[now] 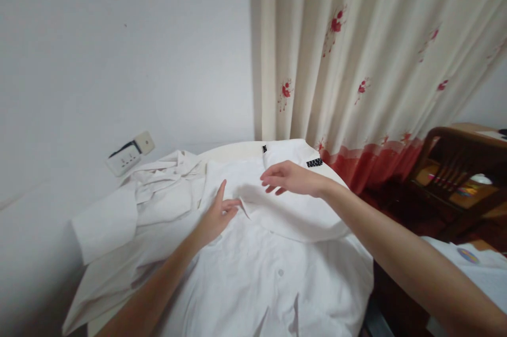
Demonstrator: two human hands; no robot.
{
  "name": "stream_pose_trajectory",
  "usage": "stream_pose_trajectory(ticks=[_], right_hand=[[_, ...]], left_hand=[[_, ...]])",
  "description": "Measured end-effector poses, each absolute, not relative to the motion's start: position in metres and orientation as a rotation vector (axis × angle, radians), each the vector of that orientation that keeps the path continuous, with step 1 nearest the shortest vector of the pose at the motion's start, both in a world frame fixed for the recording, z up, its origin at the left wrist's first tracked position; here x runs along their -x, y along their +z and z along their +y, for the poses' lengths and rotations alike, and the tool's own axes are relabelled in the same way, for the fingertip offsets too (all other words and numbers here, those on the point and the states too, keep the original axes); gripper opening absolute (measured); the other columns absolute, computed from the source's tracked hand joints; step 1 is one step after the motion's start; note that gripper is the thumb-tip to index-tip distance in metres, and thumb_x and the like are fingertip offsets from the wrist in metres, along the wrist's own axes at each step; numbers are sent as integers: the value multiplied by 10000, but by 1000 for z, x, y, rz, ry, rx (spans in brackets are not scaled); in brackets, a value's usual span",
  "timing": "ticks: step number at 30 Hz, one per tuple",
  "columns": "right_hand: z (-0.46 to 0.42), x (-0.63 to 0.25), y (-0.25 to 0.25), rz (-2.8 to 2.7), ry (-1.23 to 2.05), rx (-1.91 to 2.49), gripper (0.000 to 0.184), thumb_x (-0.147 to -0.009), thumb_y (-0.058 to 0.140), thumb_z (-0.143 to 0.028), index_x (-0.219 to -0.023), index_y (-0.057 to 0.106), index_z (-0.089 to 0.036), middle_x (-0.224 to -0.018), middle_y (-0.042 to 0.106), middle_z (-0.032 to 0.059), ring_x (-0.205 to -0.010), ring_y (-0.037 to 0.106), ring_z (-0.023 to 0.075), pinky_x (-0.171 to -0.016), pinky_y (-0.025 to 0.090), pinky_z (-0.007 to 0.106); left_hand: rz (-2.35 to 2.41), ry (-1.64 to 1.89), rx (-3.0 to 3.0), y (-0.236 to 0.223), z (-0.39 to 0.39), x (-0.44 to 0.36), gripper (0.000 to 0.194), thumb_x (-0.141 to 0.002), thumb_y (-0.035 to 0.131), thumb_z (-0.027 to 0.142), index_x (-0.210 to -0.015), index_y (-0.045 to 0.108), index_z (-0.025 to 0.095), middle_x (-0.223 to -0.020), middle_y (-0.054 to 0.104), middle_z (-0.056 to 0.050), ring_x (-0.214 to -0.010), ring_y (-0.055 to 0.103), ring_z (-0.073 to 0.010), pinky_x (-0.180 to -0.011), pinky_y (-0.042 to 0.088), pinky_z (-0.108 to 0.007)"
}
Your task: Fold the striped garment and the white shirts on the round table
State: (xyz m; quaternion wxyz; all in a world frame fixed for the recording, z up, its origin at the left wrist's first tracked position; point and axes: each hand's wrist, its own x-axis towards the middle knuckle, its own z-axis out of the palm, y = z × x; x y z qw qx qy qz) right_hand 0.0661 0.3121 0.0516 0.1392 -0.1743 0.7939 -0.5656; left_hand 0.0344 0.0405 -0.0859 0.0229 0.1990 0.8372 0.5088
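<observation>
A white buttoned shirt [273, 279] lies spread over a small round table [233, 151]. Its sleeve [301, 210], with black checked trim at the cuff, is folded across the chest. My left hand [217, 215] rests on the shirt beside the folded sleeve's edge, thumb up, fingers extended and touching the cloth. My right hand [291, 177] lies on top of the folded sleeve with fingers stretched and slightly curled, holding nothing. The other sleeve [106, 223] hangs off to the left.
A white wall with a power socket [129, 155] is at the left. A cream curtain [368, 62] with red flowers hangs behind the table. A dark wooden chair [451, 168] and a table stand at the right.
</observation>
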Motion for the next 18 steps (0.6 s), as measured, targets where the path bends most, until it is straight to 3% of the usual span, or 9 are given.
stream_pose_trajectory(ticks=[1, 3, 5, 7, 12, 18], right_hand=[[328, -68, 49, 2349, -1651, 457, 234, -896, 693, -350, -1007, 688, -144, -1057, 733, 96, -894, 710, 161, -749, 584, 265], [368, -70, 42, 2489, -1691, 353, 229, -910, 657, -343, -1019, 685, -143, -1052, 736, 101, -890, 707, 163, -760, 575, 276], [411, -75, 29, 2667, -1642, 289, 248, -899, 638, -350, -1011, 689, -135, -999, 742, 101, -874, 703, 176, -744, 564, 290], [449, -88, 11, 2800, -1519, 262, 273, -886, 620, -359, -1019, 703, -136, -1023, 742, 107, -896, 700, 199, -771, 564, 325], [500, -144, -34, 2837, -1243, 404, 324, -858, 524, -229, -1103, 731, -185, -1211, 712, 112, -1135, 650, 249, -1012, 487, 406], [502, -189, -48, 2664, -1230, 573, 480, -827, 482, -116, -1241, 676, -264, -1413, 585, 86, -1350, 505, 216, -1172, 313, 451]], left_hand=[[2579, 1569, -613, -87, 40, -33, 953, -871, 529, 358, -1608, -41, 159, -1139, 724, -105, -937, 703, -197, -853, 520, -328], [2587, 1505, -600, -89, 38, -31, 835, -819, 517, 309, -1586, 215, 177, -1130, 720, -93, -871, 701, -185, -745, 518, -284], [2618, 1429, -573, -89, 37, -29, 648, -800, 466, 311, -1432, 504, 170, -1114, 720, -91, -839, 692, -186, -627, 491, -254], [2673, 1383, -515, -89, 38, -27, 537, -818, 419, 354, -1265, 646, 163, -1055, 733, -86, -819, 684, -193, -555, 461, -243], [2763, 1237, -367, -83, 42, -25, 507, -805, 434, 401, -1138, 722, 148, -778, 734, -47, -567, 616, -178, -485, 439, -259], [3002, 1381, -559, -27, 50, -29, 288, -726, 586, 327, -917, 765, 207, -866, 775, -44, -770, 705, -208, -768, 564, -301]])
